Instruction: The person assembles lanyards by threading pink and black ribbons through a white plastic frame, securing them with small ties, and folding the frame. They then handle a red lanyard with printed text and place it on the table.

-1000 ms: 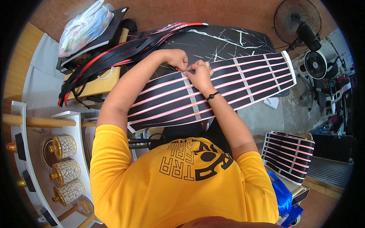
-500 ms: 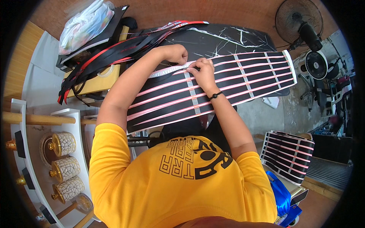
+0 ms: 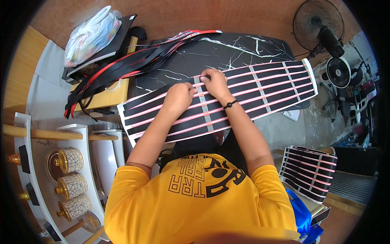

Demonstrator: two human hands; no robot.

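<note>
A long sheet of black strips (image 3: pixel 239 99), divided by pinkish-white lines and crossed by bands of clear tape (image 3: pixel 206 106), lies slanting over the black marbled table (image 3: pixel 183 61). My left hand (image 3: pixel 179 97) rests over the sheet's upper part, its fingers closed and their tips beside one tape band; what they grip, if anything, is hidden. Just right of it, at the upper edge of the sheet, my right hand (image 3: pixel 216 84) has thumb and forefinger pinched together. A small dark bit shows between them, too little to name. A dark beaded bracelet (image 3: pixel 230 104) circles that wrist.
Black and red lanyard straps (image 3: pixel 122 69) are heaped at the table's far left, near a plastic bag (image 3: pixel 93 36). Another striped sheet (image 3: pixel 307 173) is folded at the lower right. Fans (image 3: pixel 319 24) stand at the far right; shelves with gold-lidded jars (image 3: pixel 73 185) stand left.
My left hand has come down and toward me from beyond the sheet's upper edge. The pale lettered strip that curved up there no longer shows. My right hand has shifted slightly.
</note>
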